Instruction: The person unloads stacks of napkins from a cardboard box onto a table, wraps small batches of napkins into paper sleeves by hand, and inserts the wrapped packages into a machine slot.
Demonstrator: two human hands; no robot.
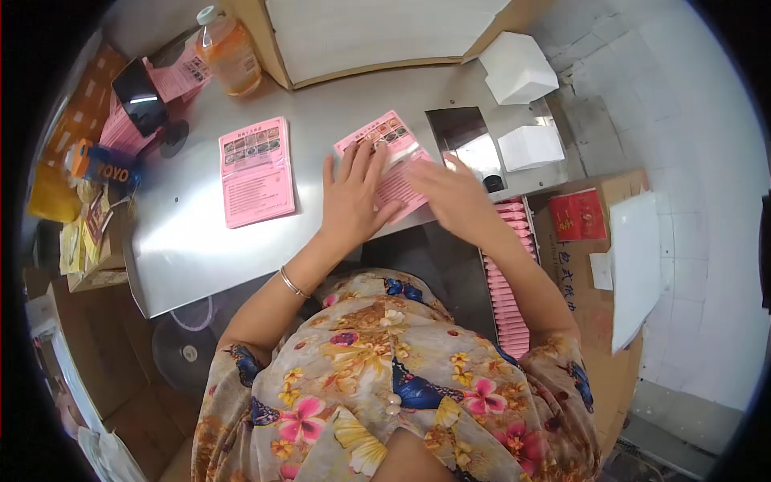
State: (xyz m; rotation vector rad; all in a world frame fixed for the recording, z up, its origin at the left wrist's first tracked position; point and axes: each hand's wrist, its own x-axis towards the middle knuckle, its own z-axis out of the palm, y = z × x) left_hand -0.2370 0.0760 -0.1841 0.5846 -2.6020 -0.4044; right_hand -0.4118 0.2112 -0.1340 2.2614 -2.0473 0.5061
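My left hand (351,197) lies with its fingers spread on a pink printed packet (385,127) with rows of food pictures. Silver bangles circle that wrist. From the other side my right hand (454,197) reaches over the same packet, its thumb apart from its slightly blurred fingers. A whitish, shiny strip (399,153) crosses the packet between my hands; I cannot tell if it is tissue or plastic film. To the left, a stack of similar pink packets (259,193) lies flat on the metal table (181,249).
A rectangular opening (466,145) is cut in the tabletop, right of my hands. Below it, a box holds a row of pink packets (507,301). White paper stacks (530,149) sit at the right edge. A bottle (229,56) and phone (140,98) stand back left.
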